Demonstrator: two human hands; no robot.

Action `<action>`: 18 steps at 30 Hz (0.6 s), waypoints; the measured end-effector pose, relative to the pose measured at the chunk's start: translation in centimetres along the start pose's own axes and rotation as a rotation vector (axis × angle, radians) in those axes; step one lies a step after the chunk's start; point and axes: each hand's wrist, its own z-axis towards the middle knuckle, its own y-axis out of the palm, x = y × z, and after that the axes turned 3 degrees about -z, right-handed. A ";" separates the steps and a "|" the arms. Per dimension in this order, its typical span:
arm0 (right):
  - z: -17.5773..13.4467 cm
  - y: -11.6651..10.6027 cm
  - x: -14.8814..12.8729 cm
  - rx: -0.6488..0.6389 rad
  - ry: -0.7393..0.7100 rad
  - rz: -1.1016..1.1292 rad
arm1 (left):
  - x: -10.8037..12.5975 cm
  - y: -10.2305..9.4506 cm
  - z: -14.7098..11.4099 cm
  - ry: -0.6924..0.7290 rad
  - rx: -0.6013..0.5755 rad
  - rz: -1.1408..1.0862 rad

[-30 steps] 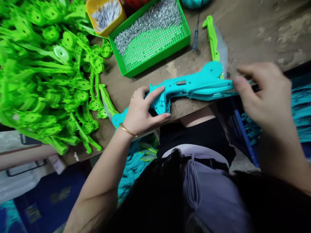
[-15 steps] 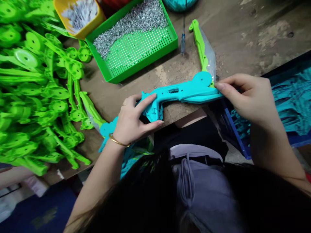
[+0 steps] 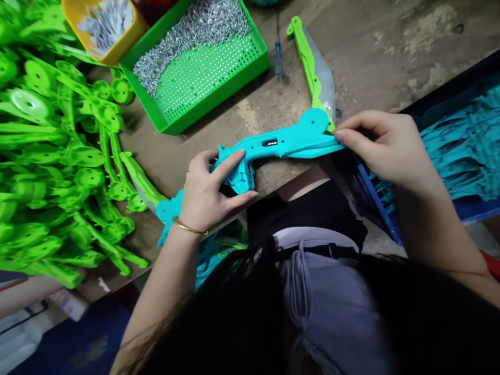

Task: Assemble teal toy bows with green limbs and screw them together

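Note:
A turquoise plastic toy bow (image 3: pixel 291 143) lies along the table's near edge. At its right end a green arm with a clear strip (image 3: pixel 307 57) points away from me. A similar green arm (image 3: pixel 142 179) sticks out at the left end. My left hand (image 3: pixel 209 192) grips the middle of the bow, thumb on the near side and fingers over the top. The thumb and forefinger of my right hand (image 3: pixel 385 146) pinch at the bow's right tip, beside the green arm's joint. Whatever lies between those fingertips is hidden.
A green perforated tray (image 3: pixel 213 107) holds silver screws. Beside it stand a yellow bin (image 3: pixel 84 39) of white slips and a blue-handled screwdriver (image 3: pixel 278 60). Green parts (image 3: pixel 78 156) are heaped at left. A blue crate (image 3: pixel 375 208) holds turquoise parts at right. Another person's arm (image 3: pixel 33 294) shows lower left.
The view has shifted, so the table things sit slightly further left. Both hands keep their places on the toy bow, and a small slot in it now shows bright bits.

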 end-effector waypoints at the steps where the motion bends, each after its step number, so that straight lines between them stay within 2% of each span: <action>1: 0.0 0.0 0.0 -0.014 0.007 -0.017 | -0.1 0.0 0.0 0.004 -0.003 0.008; 8: 0.7 -0.7 -0.4 -0.197 0.000 -0.066 | -0.1 0.1 -0.1 0.001 -0.039 0.057; 14: 1.3 0.0 -0.6 -0.121 -0.077 -0.135 | -0.1 0.4 0.2 -0.017 -0.019 0.099; 18: 1.0 1.0 0.4 -0.181 -0.126 -0.157 | -0.3 0.6 0.2 -0.027 -0.002 0.132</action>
